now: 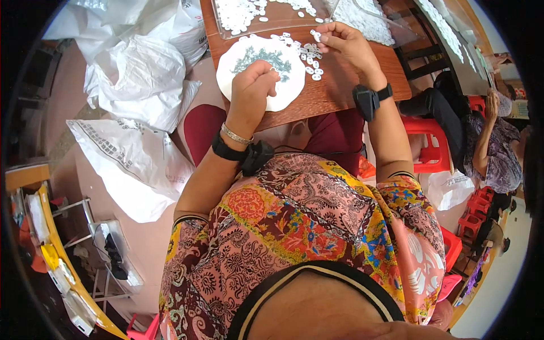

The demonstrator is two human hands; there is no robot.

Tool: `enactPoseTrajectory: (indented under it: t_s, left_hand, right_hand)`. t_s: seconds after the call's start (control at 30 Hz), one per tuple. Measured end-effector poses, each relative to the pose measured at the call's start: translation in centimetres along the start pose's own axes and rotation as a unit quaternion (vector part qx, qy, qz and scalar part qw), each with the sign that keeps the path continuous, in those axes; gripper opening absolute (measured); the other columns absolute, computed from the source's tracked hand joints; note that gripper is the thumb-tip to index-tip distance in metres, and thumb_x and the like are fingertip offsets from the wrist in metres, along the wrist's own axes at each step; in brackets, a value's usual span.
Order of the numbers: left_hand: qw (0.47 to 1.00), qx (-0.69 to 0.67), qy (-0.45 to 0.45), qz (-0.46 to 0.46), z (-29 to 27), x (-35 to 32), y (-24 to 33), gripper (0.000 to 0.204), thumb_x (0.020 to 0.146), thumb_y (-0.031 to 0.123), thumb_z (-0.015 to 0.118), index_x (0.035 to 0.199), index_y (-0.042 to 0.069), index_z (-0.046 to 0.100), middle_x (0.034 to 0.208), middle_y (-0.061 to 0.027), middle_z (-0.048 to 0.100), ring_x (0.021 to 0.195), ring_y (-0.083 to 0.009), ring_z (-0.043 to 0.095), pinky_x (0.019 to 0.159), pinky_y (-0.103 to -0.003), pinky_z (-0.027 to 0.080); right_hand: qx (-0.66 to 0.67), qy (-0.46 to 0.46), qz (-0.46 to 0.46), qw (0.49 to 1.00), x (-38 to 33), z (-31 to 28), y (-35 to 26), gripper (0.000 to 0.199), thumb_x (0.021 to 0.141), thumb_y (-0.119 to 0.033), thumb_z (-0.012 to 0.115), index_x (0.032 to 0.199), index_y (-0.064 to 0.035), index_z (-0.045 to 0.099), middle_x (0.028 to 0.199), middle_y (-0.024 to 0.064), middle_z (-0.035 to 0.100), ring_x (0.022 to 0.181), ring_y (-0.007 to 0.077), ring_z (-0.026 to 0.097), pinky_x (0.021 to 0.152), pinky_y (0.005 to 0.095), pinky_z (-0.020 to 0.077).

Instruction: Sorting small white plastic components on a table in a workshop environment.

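Note:
My left hand is closed in a pinch above a white plate. What its fingertips hold, if anything, is too small to make out. On the plate lies a loose heap of small silvery-grey pieces, too fine to name. Farther right, my right hand pinches a small white oval plastic piece between thumb and forefinger. Below and left of that hand, several similar white pieces with holes are scattered on the brown wooden table, beside the plate's right edge.
Along the table's far side stand a clear tray of white pieces and a clear container heaped with more. Big white sacks crowd the floor at left. A red stool and another person are at right.

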State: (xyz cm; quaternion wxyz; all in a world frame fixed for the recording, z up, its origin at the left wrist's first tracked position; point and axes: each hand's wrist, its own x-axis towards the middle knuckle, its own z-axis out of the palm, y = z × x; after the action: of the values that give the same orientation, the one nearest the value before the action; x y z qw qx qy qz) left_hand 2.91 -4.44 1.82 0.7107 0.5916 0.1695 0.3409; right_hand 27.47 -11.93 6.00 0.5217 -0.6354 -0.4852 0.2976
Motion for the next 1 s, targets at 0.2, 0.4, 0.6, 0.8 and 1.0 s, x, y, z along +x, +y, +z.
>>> enactPoseTrajectory:
  t_s: [0.2,0.4,0.6,0.8,1.0]
  left_hand:
    - [1.0,-0.001,-0.018,0.008,0.8,1.1,0.6,0.017,0.082,0.013,0.053,0.071,0.001,0.055,0.058,0.001,0.048,0.057,-0.0061,0.043,0.054,-0.022,0.035]
    - [0.999,0.003,-0.032,0.019,2.1,1.8,1.2,0.018,0.082,0.014,0.053,0.07,0.001,0.054,0.058,0.0012,0.048,0.056,-0.0061,0.043,0.054,-0.022,0.036]
    - [0.999,0.003,-0.032,0.029,2.4,1.9,1.1,0.018,0.082,0.014,0.052,0.071,0.001,0.056,0.057,0.0015,0.048,0.055,-0.0059,0.043,0.053,-0.021,0.035]
    - [0.999,0.023,-0.031,0.033,2.4,1.7,0.9,0.018,0.082,0.013,0.052,0.07,0.0,0.056,0.057,0.0012,0.048,0.055,-0.0061,0.043,0.052,-0.022,0.035]
    - [0.999,0.026,-0.02,0.028,2.3,1.5,0.6,0.018,0.082,0.013,0.052,0.071,0.0,0.056,0.057,0.0008,0.048,0.055,-0.0065,0.043,0.052,-0.023,0.035]
  right_hand:
    - [0.037,-0.032,-0.029,0.998,-2.4,2.6,-4.3,0.02,0.088,-0.008,0.061,0.106,0.0,0.06,0.083,0.0015,0.061,0.072,0.0082,0.058,0.069,0.0206,0.0488]
    - [0.035,-0.028,-0.019,0.999,-3.6,3.5,-5.1,0.019,0.087,-0.009,0.062,0.104,-0.0002,0.061,0.081,0.0009,0.061,0.07,0.0075,0.057,0.067,0.0205,0.0485]
    - [0.06,-0.049,-0.025,0.997,-3.8,4.2,-5.2,0.018,0.088,-0.009,0.061,0.103,0.0004,0.061,0.08,0.0016,0.061,0.068,0.0074,0.056,0.065,0.0207,0.0473]
    - [0.04,-0.074,-0.037,0.996,-3.8,4.2,-4.9,0.018,0.088,-0.009,0.061,0.103,0.0004,0.061,0.08,0.0013,0.061,0.069,0.007,0.056,0.064,0.0203,0.0469]
    - [0.041,-0.07,-0.025,0.996,-4.0,4.7,-5.0,0.017,0.087,-0.009,0.062,0.102,-0.0002,0.062,0.078,0.0004,0.06,0.069,0.0062,0.055,0.063,0.02,0.0459]
